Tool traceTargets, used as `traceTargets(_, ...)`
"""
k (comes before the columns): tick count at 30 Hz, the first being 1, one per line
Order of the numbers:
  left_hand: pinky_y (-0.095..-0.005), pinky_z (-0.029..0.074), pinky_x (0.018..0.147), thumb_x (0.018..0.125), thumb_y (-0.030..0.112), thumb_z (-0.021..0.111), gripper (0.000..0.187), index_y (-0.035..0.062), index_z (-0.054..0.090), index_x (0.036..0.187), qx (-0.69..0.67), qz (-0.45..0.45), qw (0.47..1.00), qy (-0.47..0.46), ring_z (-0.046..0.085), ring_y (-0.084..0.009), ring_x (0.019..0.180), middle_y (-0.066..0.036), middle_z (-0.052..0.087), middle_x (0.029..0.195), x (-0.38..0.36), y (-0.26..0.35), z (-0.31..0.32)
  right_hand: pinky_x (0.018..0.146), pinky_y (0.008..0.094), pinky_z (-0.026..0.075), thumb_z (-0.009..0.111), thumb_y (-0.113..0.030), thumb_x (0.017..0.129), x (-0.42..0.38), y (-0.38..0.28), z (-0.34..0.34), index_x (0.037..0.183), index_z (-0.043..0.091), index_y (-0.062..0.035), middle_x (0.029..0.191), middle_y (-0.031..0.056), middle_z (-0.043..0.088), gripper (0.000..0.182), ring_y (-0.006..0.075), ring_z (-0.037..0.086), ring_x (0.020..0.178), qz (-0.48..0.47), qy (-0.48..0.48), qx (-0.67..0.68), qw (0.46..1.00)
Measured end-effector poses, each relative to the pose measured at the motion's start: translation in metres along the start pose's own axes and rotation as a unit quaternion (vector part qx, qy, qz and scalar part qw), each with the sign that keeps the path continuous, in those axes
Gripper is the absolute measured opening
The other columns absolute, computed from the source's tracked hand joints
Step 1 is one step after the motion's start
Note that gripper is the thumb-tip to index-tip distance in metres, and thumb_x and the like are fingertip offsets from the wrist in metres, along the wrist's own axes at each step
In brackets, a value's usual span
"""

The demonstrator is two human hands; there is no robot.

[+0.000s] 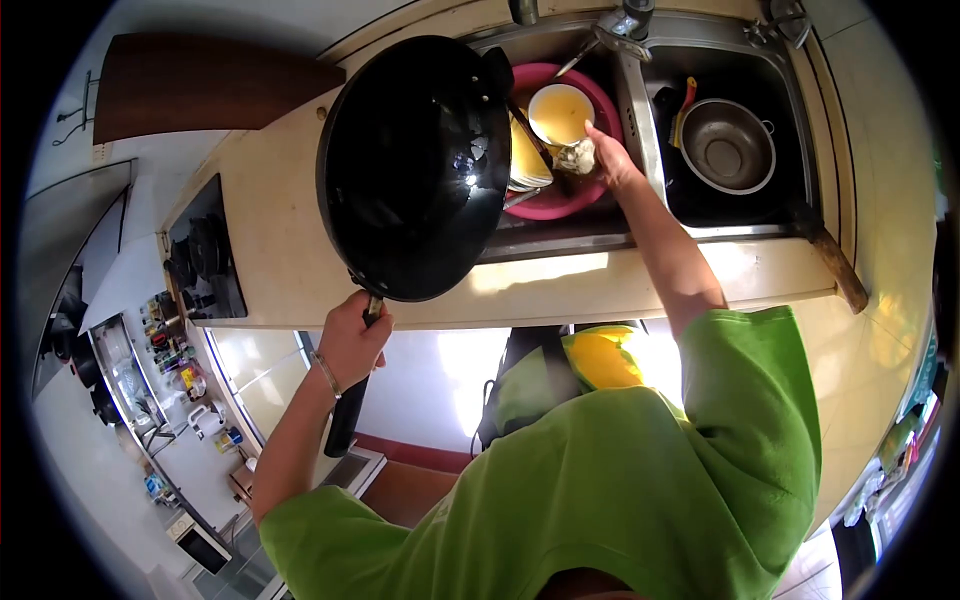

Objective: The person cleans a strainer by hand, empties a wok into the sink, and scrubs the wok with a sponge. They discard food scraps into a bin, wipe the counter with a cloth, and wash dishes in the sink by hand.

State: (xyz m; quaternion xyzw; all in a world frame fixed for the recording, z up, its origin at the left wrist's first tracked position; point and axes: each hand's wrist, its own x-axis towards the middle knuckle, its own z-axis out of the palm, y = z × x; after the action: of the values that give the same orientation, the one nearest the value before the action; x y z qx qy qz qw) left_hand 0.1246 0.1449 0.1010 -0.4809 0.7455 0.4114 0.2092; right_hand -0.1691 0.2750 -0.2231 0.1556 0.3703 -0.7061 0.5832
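Observation:
My left hand (355, 335) is closed round the handle of a large black wok (415, 170), which is tilted over the counter beside the sink with its dark inside showing wet, shiny spots. At the sink, my right hand (612, 158) reaches over a pink basin (612, 115), its fingers closed on a pale crumpled cloth (575, 157). The thumb is right at the rim of a bowl (561, 113) that looks yellowish inside. Stacked yellow-and-white dishes (528, 165) sit in the basin, partly hidden by the wok, with chopsticks across them.
The right sink basin holds a metal bowl (728, 147) and an orange-handled utensil (689, 95). A wooden-handled tool (835, 265) lies over the sink's right corner. The faucet (622, 35) stands behind. A stove (205, 250) is set into the counter at left.

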Motion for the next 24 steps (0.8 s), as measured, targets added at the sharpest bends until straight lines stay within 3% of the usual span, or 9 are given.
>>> traceTargets(2, -0.0224, 0.040, 0.035, 0.074, 0.008, 0.050, 0.011, 0.0009, 0.043, 0.071, -0.005, -0.003, 1.000, 0.002, 0.051, -0.0140, 0.036, -0.005, 0.047, 0.050, -0.001, -0.001, 0.000, 0.068, 0.0336, 0.047, 0.050, -0.024, 0.078, -0.001, 0.012, 0.001, 0.093, 0.052, 0.0021, 0.085, 0.0115, 0.058, 0.030, 0.0223, 0.058, 0.075, -0.030, 0.039, -0.014, 0.999)
traceTargets(7, -0.0227, 0.040, 0.034, 0.074, 0.008, 0.050, 0.011, 0.0010, 0.043, 0.071, -0.012, -0.004, 1.000, 0.002, 0.050, -0.0140, 0.036, -0.005, 0.047, 0.050, 0.001, -0.001, 0.001, 0.063, 0.0309, 0.047, 0.047, -0.016, 0.078, -0.003, 0.023, 0.011, 0.088, 0.053, -0.0011, 0.078, 0.0091, 0.058, 0.019, 0.0191, 0.057, 0.070, 0.004, -0.054, 0.076, 0.996)
traceTargets(14, -0.0230, 0.040, 0.035, 0.075, 0.008, 0.050, 0.010, 0.0012, 0.043, 0.071, -0.015, 0.003, 1.000, 0.007, 0.050, -0.0142, 0.036, -0.006, 0.047, 0.050, -0.002, -0.001, 0.005, 0.062, 0.0326, 0.047, 0.057, -0.038, 0.073, -0.027, 0.030, 0.048, 0.092, 0.052, -0.0066, 0.078, 0.0101, 0.057, 0.037, 0.0221, 0.053, 0.061, 0.032, 0.027, 0.212, 0.976)
traceTargets(16, -0.0231, 0.041, 0.036, 0.075, 0.008, 0.050, 0.011, 0.0012, 0.043, 0.071, -0.011, 0.008, 1.000, 0.011, 0.050, -0.0141, 0.036, -0.006, 0.048, 0.050, -0.004, 0.001, 0.006, 0.062, 0.0363, 0.048, 0.059, -0.033, 0.073, -0.044, 0.023, 0.064, 0.093, 0.050, -0.0052, 0.088, 0.0113, 0.054, 0.035, 0.0247, 0.052, 0.063, 0.065, 0.166, 0.127, 0.976)
traceTargets(17, -0.0232, 0.041, 0.036, 0.075, 0.008, 0.050, 0.011, 0.0010, 0.043, 0.071, -0.007, 0.004, 1.000, 0.015, 0.050, -0.0142, 0.037, -0.006, 0.048, 0.051, -0.005, 0.001, 0.008, 0.064, 0.0397, 0.049, 0.058, -0.024, 0.074, -0.024, 0.037, 0.039, 0.094, 0.047, -0.0045, 0.094, 0.0137, 0.049, 0.030, 0.0263, 0.052, 0.068, 0.014, 0.075, 0.124, 0.989)
traceTargets(18, -0.0233, 0.041, 0.036, 0.075, 0.008, 0.050, 0.011, 0.0008, 0.043, 0.071, -0.002, 0.001, 1.000, 0.019, 0.051, -0.0143, 0.037, -0.006, 0.048, 0.051, -0.006, 0.002, 0.009, 0.064, 0.0397, 0.049, 0.058, -0.024, 0.074, -0.013, 0.041, 0.031, 0.094, 0.047, -0.0045, 0.094, 0.0137, 0.049, 0.030, 0.0263, 0.052, 0.068, 0.015, 0.075, 0.124, 0.989)
traceTargets(20, -0.0236, 0.041, 0.036, 0.075, 0.008, 0.050, 0.011, 0.0007, 0.043, 0.071, -0.001, 0.009, 1.000, 0.028, 0.051, -0.0144, 0.037, -0.006, 0.048, 0.051, -0.009, 0.001, 0.012, 0.056, 0.0379, 0.051, 0.046, -0.001, 0.075, 0.000, 0.042, 0.022, 0.106, 0.041, -0.0049, 0.088, 0.0199, 0.048, 0.032, 0.0281, 0.054, 0.070, 0.059, 0.044, 0.188, 0.979)
traceTargets(21, -0.0238, 0.041, 0.036, 0.075, 0.007, 0.049, 0.010, 0.0006, 0.042, 0.071, 0.000, 0.015, 0.999, 0.035, 0.051, -0.0145, 0.037, -0.007, 0.048, 0.051, -0.011, 0.000, 0.014, 0.054, 0.0312, 0.051, 0.038, 0.007, 0.073, -0.011, 0.038, 0.039, 0.112, 0.036, -0.0061, 0.082, 0.0219, 0.048, 0.041, 0.0232, 0.052, 0.062, 0.046, 0.095, 0.234, 0.967)
traceTargets(24, -0.0245, 0.042, 0.037, 0.074, 0.007, 0.049, 0.010, 0.0009, 0.042, 0.072, 0.011, 0.020, 0.999, 0.044, 0.051, -0.0154, 0.038, -0.007, 0.049, 0.051, -0.015, 0.000, 0.018, 0.046, 0.0319, 0.049, 0.040, -0.001, 0.079, -0.010, 0.042, 0.038, 0.117, 0.029, -0.0116, 0.079, 0.0189, 0.050, 0.042, 0.0221, 0.052, 0.053, -0.036, 0.124, 0.168, 0.977)
